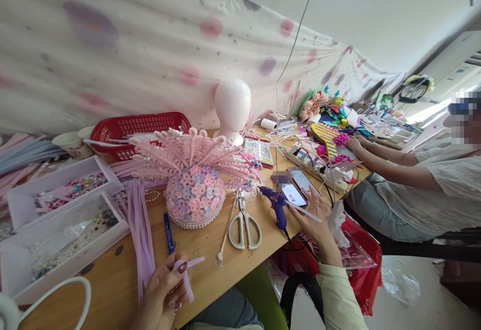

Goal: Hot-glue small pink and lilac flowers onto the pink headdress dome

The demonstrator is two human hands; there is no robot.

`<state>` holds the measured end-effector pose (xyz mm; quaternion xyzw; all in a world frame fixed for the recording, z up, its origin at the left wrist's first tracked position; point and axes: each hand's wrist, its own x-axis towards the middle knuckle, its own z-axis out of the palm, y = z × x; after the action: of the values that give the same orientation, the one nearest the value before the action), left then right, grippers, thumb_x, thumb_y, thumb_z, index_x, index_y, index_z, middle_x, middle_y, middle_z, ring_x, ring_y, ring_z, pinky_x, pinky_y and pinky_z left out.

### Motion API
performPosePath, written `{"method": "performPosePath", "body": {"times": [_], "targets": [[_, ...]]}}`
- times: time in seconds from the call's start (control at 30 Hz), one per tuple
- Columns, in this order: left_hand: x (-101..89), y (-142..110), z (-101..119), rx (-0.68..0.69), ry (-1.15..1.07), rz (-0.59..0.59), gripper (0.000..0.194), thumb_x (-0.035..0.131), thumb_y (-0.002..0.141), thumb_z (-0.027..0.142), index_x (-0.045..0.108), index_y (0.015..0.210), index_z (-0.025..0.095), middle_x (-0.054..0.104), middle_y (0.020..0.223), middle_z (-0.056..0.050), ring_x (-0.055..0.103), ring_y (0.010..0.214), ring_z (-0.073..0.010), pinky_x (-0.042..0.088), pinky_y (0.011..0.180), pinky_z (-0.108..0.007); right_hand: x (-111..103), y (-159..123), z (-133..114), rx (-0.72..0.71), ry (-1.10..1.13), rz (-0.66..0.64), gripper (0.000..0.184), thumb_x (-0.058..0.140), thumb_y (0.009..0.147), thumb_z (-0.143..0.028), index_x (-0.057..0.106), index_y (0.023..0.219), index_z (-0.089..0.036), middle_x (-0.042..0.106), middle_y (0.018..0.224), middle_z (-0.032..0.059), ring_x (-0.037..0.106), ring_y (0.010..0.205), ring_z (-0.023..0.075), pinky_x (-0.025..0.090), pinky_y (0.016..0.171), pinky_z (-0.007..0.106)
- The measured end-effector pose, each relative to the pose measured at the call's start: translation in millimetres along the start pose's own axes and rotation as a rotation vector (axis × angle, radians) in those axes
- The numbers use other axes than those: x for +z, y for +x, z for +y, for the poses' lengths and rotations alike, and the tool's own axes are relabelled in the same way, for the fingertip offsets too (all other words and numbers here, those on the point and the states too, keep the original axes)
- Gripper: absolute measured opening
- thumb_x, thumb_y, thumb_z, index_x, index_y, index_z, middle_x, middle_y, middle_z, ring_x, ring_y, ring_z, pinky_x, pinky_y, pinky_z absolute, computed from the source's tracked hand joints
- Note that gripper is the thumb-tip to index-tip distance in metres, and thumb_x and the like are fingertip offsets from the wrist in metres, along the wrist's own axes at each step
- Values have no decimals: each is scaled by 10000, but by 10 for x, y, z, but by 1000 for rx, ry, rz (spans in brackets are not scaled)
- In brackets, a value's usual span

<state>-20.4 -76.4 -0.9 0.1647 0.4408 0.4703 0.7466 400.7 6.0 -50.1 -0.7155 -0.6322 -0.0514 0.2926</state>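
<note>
My left hand (167,282), at the table's front edge, pinches a short lilac pipe cleaner (188,272) bent into crossing ends. My right hand (313,217) has its fingers apart at the lower edge of a lit phone (293,193); whether it touches the screen I cannot tell. Beside that hand lies a blue glue gun (277,207), its clear glue stick (306,210) reaching across the fingers. Between my hands are scissors (245,224) and a headdress (195,197) of pink and lilac flowers, pearls and pink fuzzy plumes. A blue pen (169,232) lies near my left hand.
White boxes of beads (67,250) and lilac pipe cleaners (139,234) lie left. Behind stand a red basket (141,122) and foam head (233,107). A power strip (315,169) with cables lies right, near a co-worker's hands (355,143) at a yellow striped piece (325,137).
</note>
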Motion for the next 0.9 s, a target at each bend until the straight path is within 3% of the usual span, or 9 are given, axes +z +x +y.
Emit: {"method": "performPosePath", "body": {"times": [0.07, 0.2, 0.4, 0.5, 0.67, 0.77, 0.9], "targets": [[-1, -10, -6, 9, 7, 22, 485, 897, 558, 524, 576, 688, 184, 328, 515, 99, 212, 473, -47, 248, 429, -175, -14, 11, -10, 0, -23, -28, 992, 580, 841, -635, 108, 1580, -170, 588, 1393, 209, 476, 1355, 377, 349, 1081, 551], [7, -32, 6, 8, 29, 49, 491, 900, 537, 530, 579, 666, 182, 327, 509, 96, 219, 470, -46, 267, 428, -177, -28, 40, -7, 17, -108, -26, 1025, 596, 826, -635, 116, 1576, -128, 611, 1343, 230, 417, 1382, 413, 271, 1105, 577], [11, -73, 22, 26, 60, 110, 520, 903, 508, 555, 577, 665, 181, 324, 513, 98, 224, 469, -40, 257, 424, -166, -8, 178, -21, 47, -151, -4, 1002, 601, 804, -634, 165, 1552, -131, 632, 1299, 225, 527, 1251, 422, 311, 1036, 573], [16, -91, 24, 27, 51, 94, 513, 907, 513, 535, 563, 659, 184, 321, 504, 101, 208, 464, -39, 253, 420, -166, 4, 321, -60, 71, -154, -53, 953, 596, 807, -608, 230, 1526, -101, 675, 1218, 222, 588, 1164, 412, 363, 967, 536], [-3, -113, 32, 45, 24, 103, 480, 904, 543, 485, 550, 662, 185, 319, 503, 102, 189, 466, -38, 249, 420, -162, 21, 542, -170, 131, -191, -126, 855, 567, 838, -562, 298, 1518, -118, 728, 1101, 182, 636, 1104, 408, 342, 959, 548], [-42, -88, 17, 44, 14, 71, 474, 894, 559, 489, 546, 660, 184, 328, 505, 96, 191, 465, -40, 262, 419, -162, 21, 622, -262, 105, -213, -152, 872, 563, 845, -584, 290, 1532, -122, 721, 1133, 192, 636, 1122, 424, 321, 986, 575], [-90, -26, -20, 56, -26, 0, 498, 888, 585, 456, 464, 616, 197, 252, 479, 123, 85, 443, -23, 181, 384, -154, 29, 688, -354, 107, -238, -183, 842, 540, 866, -613, 329, 1516, -121, 706, 1159, 216, 624, 1136, 443, 301, 999, 599]]}}
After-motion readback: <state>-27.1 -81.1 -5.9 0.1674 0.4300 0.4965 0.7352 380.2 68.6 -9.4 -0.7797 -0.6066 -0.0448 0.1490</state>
